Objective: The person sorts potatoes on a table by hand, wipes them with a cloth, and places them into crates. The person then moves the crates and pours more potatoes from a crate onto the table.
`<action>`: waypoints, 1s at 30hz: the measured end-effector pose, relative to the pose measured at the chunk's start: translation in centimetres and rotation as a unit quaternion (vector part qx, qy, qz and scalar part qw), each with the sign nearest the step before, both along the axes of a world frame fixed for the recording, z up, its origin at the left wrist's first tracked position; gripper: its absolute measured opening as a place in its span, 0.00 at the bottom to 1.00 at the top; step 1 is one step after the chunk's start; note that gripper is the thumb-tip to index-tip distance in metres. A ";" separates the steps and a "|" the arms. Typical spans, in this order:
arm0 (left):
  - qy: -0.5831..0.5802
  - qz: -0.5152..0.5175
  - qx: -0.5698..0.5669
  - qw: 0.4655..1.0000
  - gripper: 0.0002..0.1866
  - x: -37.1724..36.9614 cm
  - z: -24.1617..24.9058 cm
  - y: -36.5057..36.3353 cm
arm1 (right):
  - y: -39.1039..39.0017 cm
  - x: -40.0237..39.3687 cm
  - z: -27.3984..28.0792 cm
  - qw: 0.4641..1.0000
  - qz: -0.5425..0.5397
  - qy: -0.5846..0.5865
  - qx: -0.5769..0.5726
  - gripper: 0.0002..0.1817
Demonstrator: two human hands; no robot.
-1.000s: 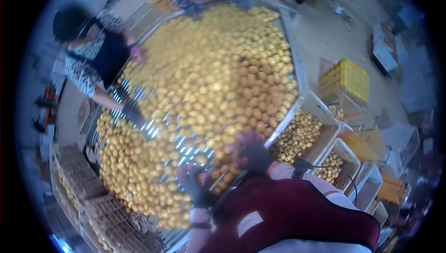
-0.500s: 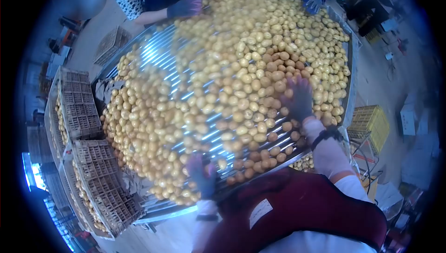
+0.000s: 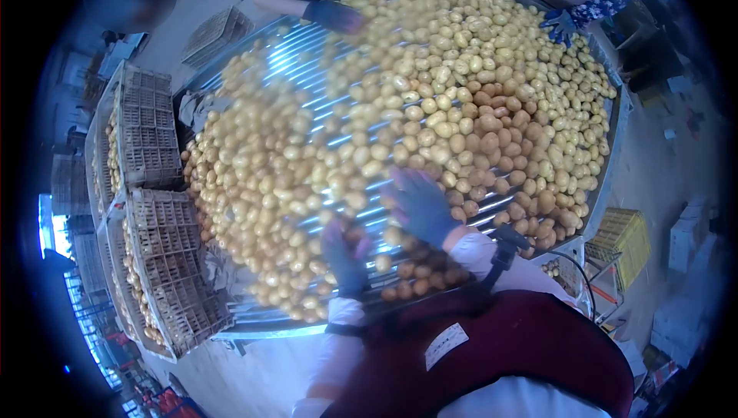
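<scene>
A heap of yellow potatoes covers much of a metal roller table. Browner potatoes are gathered right of the middle, and a few more brown ones lie by the near edge. My left hand, in a dark glove with purplish fingertips, is at the near side, thumb and fingers apart beside the potatoes; blur hides whether it touches one. Further right, my gloved right hand reaches over the rollers with fingers stretched out, against the left side of the brown potatoes. I see no potato gripped in it.
Plastic crates holding potatoes stand along the left end. A yellow crate is at the right, below table height. Across the table, one co-worker's gloved hand and another's gloved hand are at the potatoes.
My right hand has moved left from the brown potatoes at the right toward my left hand. More brown potatoes now lie near the right edge. The view has shifted.
</scene>
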State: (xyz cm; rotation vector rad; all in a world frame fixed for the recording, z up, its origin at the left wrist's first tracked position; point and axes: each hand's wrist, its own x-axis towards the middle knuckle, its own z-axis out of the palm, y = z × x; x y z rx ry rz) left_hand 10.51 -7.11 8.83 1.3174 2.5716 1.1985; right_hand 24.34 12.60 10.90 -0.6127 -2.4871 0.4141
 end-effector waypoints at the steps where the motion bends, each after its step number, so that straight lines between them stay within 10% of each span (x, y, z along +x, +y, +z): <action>1: -0.012 0.030 -0.010 0.999 0.38 -0.4 0.0 -0.3 | -0.7 -0.8 -0.2 1.000 0.010 -0.021 -0.007 0.23; 7: -0.191 0.117 -0.044 0.974 0.32 -3.4 2.8 -2.9 | -0.9 -3.2 -1.0 0.970 0.011 -0.229 -0.084 0.22; 12: -0.258 -0.086 -0.057 0.960 0.24 0.0 1.7 -1.3 | -2.0 -1.9 -2.1 0.962 0.075 -0.251 -0.076 0.23; 14: 0.100 -0.192 -0.121 0.969 0.22 -1.3 -2.0 -1.1 | -2.7 -1.1 -2.8 0.965 0.095 -0.239 -0.045 0.23; 17: -0.077 -0.164 -0.175 0.968 0.20 -1.8 -2.0 1.8 | -3.5 0.1 -3.0 0.966 0.121 -0.202 -0.108 0.23; 22: 0.045 -0.200 0.039 0.978 0.17 -4.2 3.8 9.8 | -3.8 1.4 -0.9 0.929 0.113 -0.107 -0.335 0.25; 26: 0.146 -0.224 -0.245 0.932 0.16 -5.0 2.2 12.0 | -0.5 -0.3 2.8 0.885 0.032 0.105 -0.452 0.25; 30: 0.206 -0.187 -0.180 0.943 0.16 -4.3 -0.5 11.6 | 2.9 -1.0 2.4 0.806 -0.053 0.100 -0.581 0.26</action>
